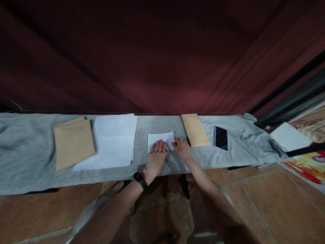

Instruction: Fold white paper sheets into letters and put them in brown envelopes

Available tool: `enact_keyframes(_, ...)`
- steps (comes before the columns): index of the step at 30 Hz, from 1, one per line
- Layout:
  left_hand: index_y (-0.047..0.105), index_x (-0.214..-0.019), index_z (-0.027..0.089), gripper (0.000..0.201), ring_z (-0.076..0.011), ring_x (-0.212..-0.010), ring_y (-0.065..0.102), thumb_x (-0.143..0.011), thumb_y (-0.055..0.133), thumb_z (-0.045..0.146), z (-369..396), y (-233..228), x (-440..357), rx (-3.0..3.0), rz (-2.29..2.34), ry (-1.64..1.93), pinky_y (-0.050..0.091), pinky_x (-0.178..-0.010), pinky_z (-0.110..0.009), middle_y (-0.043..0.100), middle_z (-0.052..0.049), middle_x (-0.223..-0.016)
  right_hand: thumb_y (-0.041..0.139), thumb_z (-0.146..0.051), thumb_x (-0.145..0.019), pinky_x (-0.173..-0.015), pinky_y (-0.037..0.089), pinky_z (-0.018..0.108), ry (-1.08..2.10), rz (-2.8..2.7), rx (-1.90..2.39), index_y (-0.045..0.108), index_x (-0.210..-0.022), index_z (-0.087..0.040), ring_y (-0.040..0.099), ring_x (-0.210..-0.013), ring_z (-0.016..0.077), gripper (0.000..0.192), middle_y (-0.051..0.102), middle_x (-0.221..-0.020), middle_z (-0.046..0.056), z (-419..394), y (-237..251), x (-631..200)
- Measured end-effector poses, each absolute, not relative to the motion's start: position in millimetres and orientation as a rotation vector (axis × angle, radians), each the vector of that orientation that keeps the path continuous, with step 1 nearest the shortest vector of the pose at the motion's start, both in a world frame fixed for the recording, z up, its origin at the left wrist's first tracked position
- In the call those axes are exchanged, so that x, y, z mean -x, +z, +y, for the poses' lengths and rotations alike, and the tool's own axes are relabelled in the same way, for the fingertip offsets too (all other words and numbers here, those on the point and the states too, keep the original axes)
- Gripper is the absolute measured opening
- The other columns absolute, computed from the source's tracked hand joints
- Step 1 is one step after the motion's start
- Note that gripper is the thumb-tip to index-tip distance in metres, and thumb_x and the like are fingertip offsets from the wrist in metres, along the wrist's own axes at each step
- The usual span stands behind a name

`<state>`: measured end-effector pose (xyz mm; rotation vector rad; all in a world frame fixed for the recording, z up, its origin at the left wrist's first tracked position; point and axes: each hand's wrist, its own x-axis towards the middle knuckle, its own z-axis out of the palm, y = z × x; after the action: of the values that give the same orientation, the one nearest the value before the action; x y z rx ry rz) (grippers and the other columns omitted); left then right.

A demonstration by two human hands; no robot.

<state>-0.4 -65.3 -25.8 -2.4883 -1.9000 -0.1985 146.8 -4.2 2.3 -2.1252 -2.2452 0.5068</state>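
Nearest the body, both forearms reach forward over the tiled floor [254, 203], the left wrist wearing a dark band [140, 179]. The left hand [156, 156] lies flat and open, palm down, fingers together, pressing on the near edge of a small folded sheet of paper [162, 138]. The right hand [181, 146] rests just beside it with its fingers bent, fingertips touching the paper's near right corner; neither hand has closed around anything

The paper sits directly under and just beyond the hands on a grey cloth [30, 149] that covers the surface. It looks very light, thin and limp, so it would likely slide on the cloth or crease if pushed unevenly; the soft cloth beneath gives little firm backing. A good hold seems to be one flat palm pinning it while the other hand's fingertips pinch a free edge or corner

Left of the left hand, a stack of larger white sheets [113, 142] lies flat, and farther left a brown envelope [73, 142] partly overlaps them. Right of the right hand, close by, is a narrower brown envelope [195, 129], then a phone [221, 138] face up. Well off to the right another white sheet [289, 136] rests on a separate ledge. Beyond everything hangs a dark red curtain [162, 57]
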Motion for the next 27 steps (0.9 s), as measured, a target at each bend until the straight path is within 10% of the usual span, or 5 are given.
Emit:
enact_keyframes(13, 0.036, -0.152, 0.0, 0.063, -0.0339, -0.153, 0.023, -0.102, 0.033, 0.038, -37.6, -36.9, 10.8, 2.167, -2.19, -0.335, 0.019, -0.124, -0.051, 0.031, -0.025, -0.161, 0.046, -0.028, -0.102, -0.089, 0.051, 0.031, 0.386, -2.126, 2.045, 0.064, -0.118, -0.018, 0.07, -0.105, 0.0226, 0.026, 0.074, -0.109, 0.011, -1.9, 6.4, -147.7)
enact_keyframes(19, 0.033, -0.155, 0.006, 0.059, -0.0291, -0.155, 0.018, -0.099, 0.03, 0.024, -38.8, -40.6, 20.2, 2.257, -2.155, -0.342, 0.022, -0.124, -0.051, 0.029, -0.02, -0.164, 0.034, -0.035, -0.107, -0.119, 0.033, 0.036, 0.359, -2.372, 1.336, 0.049, -0.146, -0.014, 0.043, -0.143, 0.0196, 0.047, 0.051, -0.153, 0.011, -8.0, -17.5, -117.4)
enact_keyframes(27, 0.033, -0.155, 0.004, 0.061, -0.0297, -0.154, 0.021, -0.1, 0.03, 0.03, -37.0, -43.2, 39.0, 2.229, -2.196, -0.456, 0.023, -0.124, -0.05, 0.028, -0.021, -0.164, 0.035, -0.045, -0.106, -0.125, 0.02, 0.044, 0.237, -2.448, 1.471, 0.033, -0.157, -0.013, 0.028, -0.152, 0.0237, 0.06, 0.029, -0.163, 0.011, -3.9, -46.5, -123.0)
